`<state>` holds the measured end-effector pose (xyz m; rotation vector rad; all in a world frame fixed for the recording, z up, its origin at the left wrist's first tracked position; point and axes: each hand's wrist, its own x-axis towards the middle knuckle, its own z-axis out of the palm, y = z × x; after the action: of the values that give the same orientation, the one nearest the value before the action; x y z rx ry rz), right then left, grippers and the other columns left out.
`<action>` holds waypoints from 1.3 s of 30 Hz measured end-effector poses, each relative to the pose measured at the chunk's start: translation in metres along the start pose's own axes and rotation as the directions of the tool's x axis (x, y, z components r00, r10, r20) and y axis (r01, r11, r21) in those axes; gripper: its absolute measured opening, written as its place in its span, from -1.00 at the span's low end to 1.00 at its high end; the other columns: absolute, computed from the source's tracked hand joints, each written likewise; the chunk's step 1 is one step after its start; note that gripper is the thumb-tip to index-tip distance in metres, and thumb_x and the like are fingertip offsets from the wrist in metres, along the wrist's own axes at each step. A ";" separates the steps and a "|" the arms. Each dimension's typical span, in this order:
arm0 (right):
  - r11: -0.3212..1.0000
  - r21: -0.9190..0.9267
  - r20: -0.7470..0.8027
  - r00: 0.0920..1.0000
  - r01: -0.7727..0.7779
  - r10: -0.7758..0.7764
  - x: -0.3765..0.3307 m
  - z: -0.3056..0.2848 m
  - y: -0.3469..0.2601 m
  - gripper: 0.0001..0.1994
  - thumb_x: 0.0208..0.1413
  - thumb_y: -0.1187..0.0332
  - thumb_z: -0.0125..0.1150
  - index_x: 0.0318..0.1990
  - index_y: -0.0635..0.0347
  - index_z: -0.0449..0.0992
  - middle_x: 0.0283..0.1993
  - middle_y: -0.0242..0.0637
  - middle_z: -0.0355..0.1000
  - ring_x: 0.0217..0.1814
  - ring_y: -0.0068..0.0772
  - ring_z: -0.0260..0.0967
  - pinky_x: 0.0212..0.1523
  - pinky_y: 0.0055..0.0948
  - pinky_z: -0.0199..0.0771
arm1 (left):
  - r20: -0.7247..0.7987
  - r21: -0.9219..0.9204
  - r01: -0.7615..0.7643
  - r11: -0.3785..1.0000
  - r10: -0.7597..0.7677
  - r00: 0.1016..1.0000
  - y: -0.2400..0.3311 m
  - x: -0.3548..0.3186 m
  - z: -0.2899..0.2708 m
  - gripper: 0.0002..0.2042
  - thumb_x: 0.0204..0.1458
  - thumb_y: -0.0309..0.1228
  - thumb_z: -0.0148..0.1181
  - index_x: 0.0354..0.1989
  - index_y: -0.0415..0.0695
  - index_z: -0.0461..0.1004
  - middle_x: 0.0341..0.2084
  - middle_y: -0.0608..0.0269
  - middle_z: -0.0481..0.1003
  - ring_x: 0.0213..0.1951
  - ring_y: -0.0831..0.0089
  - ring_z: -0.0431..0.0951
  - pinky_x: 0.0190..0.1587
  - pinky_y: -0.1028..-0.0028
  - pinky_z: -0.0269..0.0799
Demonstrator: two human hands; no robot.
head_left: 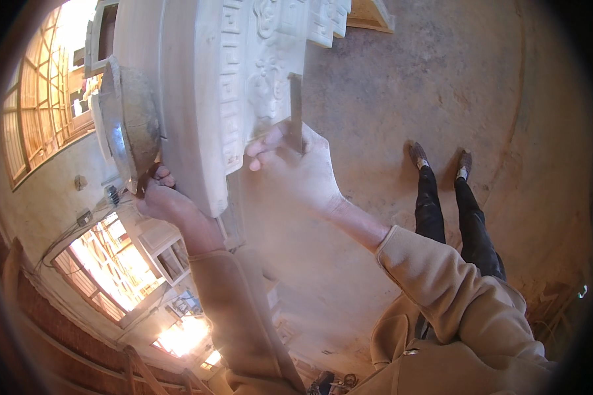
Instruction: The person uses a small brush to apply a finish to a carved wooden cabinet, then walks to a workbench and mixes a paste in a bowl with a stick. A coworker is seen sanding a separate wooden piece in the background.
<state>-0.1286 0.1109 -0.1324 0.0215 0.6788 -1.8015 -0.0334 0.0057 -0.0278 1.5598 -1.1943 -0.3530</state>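
Note:
A large white carved moulding (267, 79) with square key patterns and raised scrollwork runs down the upper middle. My right hand (303, 164), pale with dust, is closed at the moulding's lower carved edge. A flat grey strip (296, 108) sticks up out of it; its exact kind does not show. At the moulding's left side stands a shallow grey bowl (135, 125), tilted on edge. My left hand (161, 197) is below the bowl, its fingers curled at the bowl's lower rim. What lies inside that grip is partly hidden.
Dusty brown floor (402, 85) spreads to the right, with my dark-trousered legs (471, 217) on it. A wooden piece (372, 14) lies at the top. Bright windows (105, 263) and a plastered wall (46, 178) with cables are at the left. Haze hangs beneath my right hand.

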 end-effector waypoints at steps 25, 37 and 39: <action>0.973 -0.210 0.074 0.991 -0.093 0.110 0.004 0.014 0.000 -0.72 -0.04 0.51 0.42 -0.31 0.18 0.35 -0.48 -0.51 0.35 -0.45 -0.72 0.29 -0.47 -0.60 0.32 | 0.003 0.008 0.015 1.000 -0.015 1.000 0.001 -0.004 -0.001 -0.82 0.03 -0.60 -0.15 -0.35 -0.27 0.44 -0.53 0.29 0.34 -0.47 0.49 0.31 -0.36 0.52 0.35; 0.960 -0.084 0.088 0.958 -0.267 0.274 0.011 0.014 -0.001 -0.77 -0.03 0.57 0.33 -0.34 0.16 0.34 -0.51 -0.45 0.37 -0.55 -0.69 0.29 -0.65 -0.63 0.17 | 0.037 0.016 0.022 1.000 -0.023 0.999 0.001 -0.001 -0.002 -0.84 0.00 -0.67 -0.17 -0.38 -0.21 0.38 -0.54 0.28 0.34 -0.51 0.51 0.29 -0.37 0.54 0.38; 0.953 0.006 0.132 0.945 -0.302 0.299 0.013 0.011 -0.001 -0.80 -0.02 0.59 0.28 -0.36 0.17 0.35 -0.51 -0.43 0.39 -0.55 -0.69 0.29 -0.65 -0.63 0.15 | 0.006 -0.033 0.035 0.999 -0.035 0.999 -0.001 0.000 -0.001 -0.83 0.01 -0.67 -0.17 -0.38 -0.21 0.38 -0.55 0.28 0.33 -0.52 0.51 0.29 -0.37 0.54 0.38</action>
<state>-0.1306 0.0950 -0.1269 0.0240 0.5282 -1.5033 -0.0323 0.0065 -0.0281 1.5530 -1.1611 -0.3982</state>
